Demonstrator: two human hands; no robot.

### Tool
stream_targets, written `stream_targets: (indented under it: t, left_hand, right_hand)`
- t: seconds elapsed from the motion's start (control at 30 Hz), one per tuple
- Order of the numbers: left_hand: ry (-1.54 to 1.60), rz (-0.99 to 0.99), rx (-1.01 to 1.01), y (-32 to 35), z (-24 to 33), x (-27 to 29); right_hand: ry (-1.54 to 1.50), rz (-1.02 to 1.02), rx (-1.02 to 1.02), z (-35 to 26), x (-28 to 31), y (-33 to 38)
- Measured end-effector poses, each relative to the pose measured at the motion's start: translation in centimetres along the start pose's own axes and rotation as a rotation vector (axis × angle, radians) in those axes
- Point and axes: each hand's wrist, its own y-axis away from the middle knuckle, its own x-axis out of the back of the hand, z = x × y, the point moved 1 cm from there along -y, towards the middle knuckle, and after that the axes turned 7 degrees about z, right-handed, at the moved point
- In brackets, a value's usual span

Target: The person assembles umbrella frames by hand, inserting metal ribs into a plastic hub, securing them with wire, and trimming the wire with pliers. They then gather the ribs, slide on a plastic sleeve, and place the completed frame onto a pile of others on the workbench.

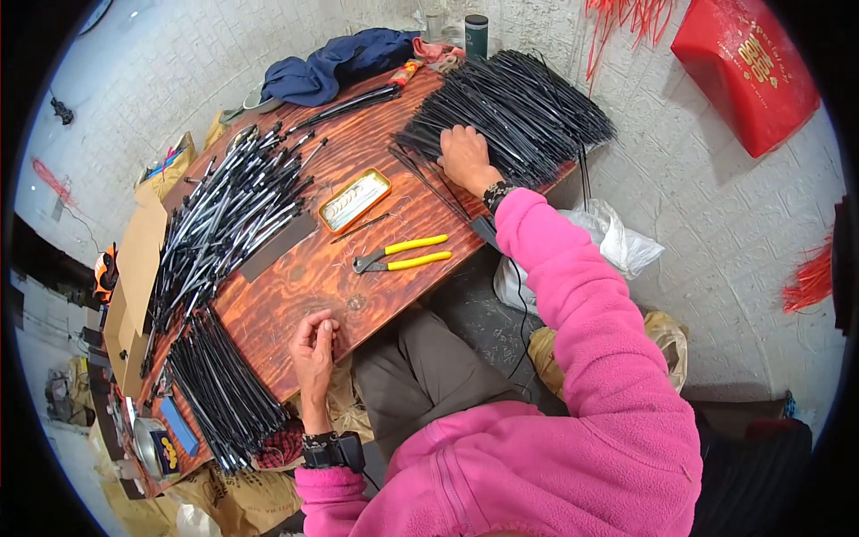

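At the near edge of the wooden surface (pixel 295 295), the left hand (pixel 315 345) pinches its grip narrow; what it holds, if anything, cannot be told. Yellow-handled pliers (pixel 401 254) lie mid-surface beside an orange tin (pixel 354 200). At the far right corner, the right hand (pixel 465 157) rests with fingers spread on a heap of black cable ties (pixel 519 107).

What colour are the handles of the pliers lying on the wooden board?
Yellow; the pliers show clearly in the head view.
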Motion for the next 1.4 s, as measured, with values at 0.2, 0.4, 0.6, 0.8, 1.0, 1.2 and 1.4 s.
stream_targets:
  t: [0.2,0.4,0.6,0.8,1.0,1.2,1.4]
  left_hand:
    - [0.018,0.058,-0.035,-0.6,-0.7,0.3]
    - [0.034,0.067,-0.068,-0.5,-0.9,0.5]
    - [0.043,0.102,-0.076,-0.5,-0.9,0.6]
    - [0.017,0.091,-0.113,-0.7,-1.0,0.4]
    - [0.069,0.087,-0.11,-0.5,-1.3,0.6]
    - [0.071,0.084,-0.123,-0.4,-1.0,0.5]
    - [0.064,0.095,-0.151,-0.3,-1.2,0.6]
  right_hand:
    - [-0.146,-0.205,-0.098,0.6,-0.7,-1.2]
    - [-0.443,-0.225,-0.371,0.2,0.9,-2.2]
    - [-0.46,-0.294,-0.324,-0.4,1.4,-2.1]
    - [-0.149,-0.322,-0.074,-2.1,0.0,-0.3]
    - [-0.291,-0.5,-0.199,-2.0,1.4,-2.4]
    - [-0.411,-0.237,-0.173,1.3,1.7,-3.8]
    - [-0.717,-0.299,-0.282,2.7,1.6,-4.4]
